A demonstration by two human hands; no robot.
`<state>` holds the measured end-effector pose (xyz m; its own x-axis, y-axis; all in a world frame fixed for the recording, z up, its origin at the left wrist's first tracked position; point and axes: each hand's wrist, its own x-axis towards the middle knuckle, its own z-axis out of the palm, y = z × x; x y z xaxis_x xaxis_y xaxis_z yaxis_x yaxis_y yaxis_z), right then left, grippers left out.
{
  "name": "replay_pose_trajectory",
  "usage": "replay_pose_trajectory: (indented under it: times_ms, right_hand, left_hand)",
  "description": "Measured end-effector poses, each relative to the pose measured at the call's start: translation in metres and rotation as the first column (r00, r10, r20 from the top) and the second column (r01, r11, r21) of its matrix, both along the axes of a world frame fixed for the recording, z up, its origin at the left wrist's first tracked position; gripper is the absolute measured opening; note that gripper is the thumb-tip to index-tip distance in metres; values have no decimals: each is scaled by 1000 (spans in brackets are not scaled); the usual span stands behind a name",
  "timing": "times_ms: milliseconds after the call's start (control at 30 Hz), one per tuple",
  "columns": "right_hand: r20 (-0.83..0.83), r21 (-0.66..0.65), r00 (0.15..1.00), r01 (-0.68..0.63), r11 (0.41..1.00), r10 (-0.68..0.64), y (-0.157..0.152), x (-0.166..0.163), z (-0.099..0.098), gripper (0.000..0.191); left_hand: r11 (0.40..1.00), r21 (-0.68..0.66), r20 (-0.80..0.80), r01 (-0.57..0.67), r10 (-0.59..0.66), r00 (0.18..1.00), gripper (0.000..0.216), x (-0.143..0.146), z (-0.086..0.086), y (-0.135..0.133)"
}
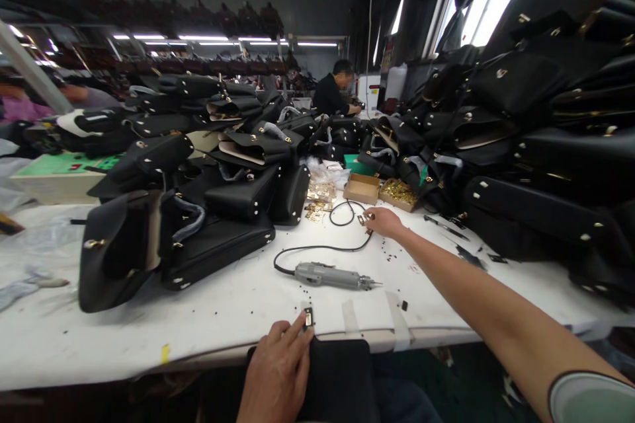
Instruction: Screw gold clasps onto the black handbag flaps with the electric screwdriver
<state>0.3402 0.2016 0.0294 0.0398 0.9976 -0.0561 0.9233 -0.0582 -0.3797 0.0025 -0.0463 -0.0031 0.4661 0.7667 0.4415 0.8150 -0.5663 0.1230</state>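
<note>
My left hand [276, 370] rests at the near table edge on a black leather piece [342, 377]. Its fingers press together on a small metal clasp [308, 317]. My right hand [381, 221] reaches far across the white table [223, 317], fingers closed on a small metal fitting [364, 218] near two cardboard boxes. A grey electric screwdriver [330, 275] lies between the hands, its black cord looping toward the right hand.
Black handbags [198, 225] are piled at the left, back and right [536, 145]. One cardboard box [362, 188] stands beside another holding gold hardware [399, 193]. Loose gold parts [320, 201] and small screws lie scattered. A person in black [335, 89] works at the far end.
</note>
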Motion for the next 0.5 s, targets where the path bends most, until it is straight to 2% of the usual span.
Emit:
replay_pose_trajectory:
  times_ms: [100, 300, 400, 500]
  right_hand:
    - [57, -50, 998, -19, 999, 22, 20, -3, -6, 48]
    - [121, -129, 989, -73, 989, 89, 37, -6, -6, 30]
    - [147, -105, 985, -73, 992, 88, 38, -10, 0, 36]
    - [148, -25, 982, -114, 993, 116, 39, -28, 6, 42]
  left_hand:
    - [1000, 1, 9, -3, 3, 1000, 36, -1, 1, -1]
    - [1000, -12, 25, -3, 4, 1000, 37, 1, 3, -2]
    - [1000, -9, 27, -10, 10, 1000, 38, 1, 4, -2]
    - [1000, -3, 25, -9, 9, 1000, 38, 1, 4, -2]
